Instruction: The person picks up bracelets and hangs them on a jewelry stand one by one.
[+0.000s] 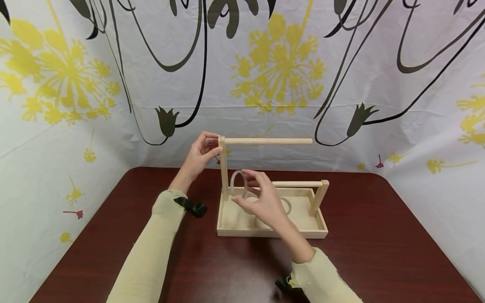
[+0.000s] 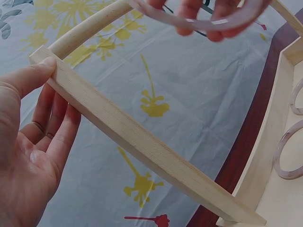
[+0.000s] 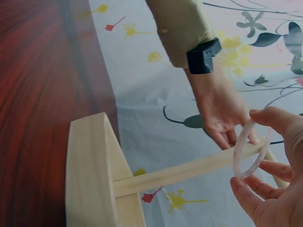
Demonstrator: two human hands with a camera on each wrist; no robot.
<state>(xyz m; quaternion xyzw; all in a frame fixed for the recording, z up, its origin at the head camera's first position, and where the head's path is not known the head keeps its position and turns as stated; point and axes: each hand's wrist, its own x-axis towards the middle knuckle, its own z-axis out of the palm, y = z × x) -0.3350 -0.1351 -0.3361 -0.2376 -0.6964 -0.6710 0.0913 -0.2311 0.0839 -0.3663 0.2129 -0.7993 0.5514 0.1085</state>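
Note:
A pale pinkish, translucent bangle (image 1: pixel 232 185) is pinched between the thumb and fingers of my right hand (image 1: pixel 265 204). It stands roughly upright in front of the tall post (image 1: pixel 224 174) of a wooden bangle stand, apart from the upper bar (image 1: pixel 269 141). My left hand (image 1: pixel 197 158) grips the top of that post, thumb (image 2: pixel 40 73) on its near face and fingers behind. More bangles (image 2: pixel 279 153) lie in the stand's tray (image 1: pixel 273 232), partly hidden by my right hand in the head view.
The upper bar's right end is free. A lower bar (image 1: pixel 297 184) runs to a short post (image 1: pixel 320 198) at the tray's right. The stand sits on a dark red-brown table (image 1: pixel 360 235). A patterned white cloth (image 1: pixel 212 92) hangs behind and at both sides.

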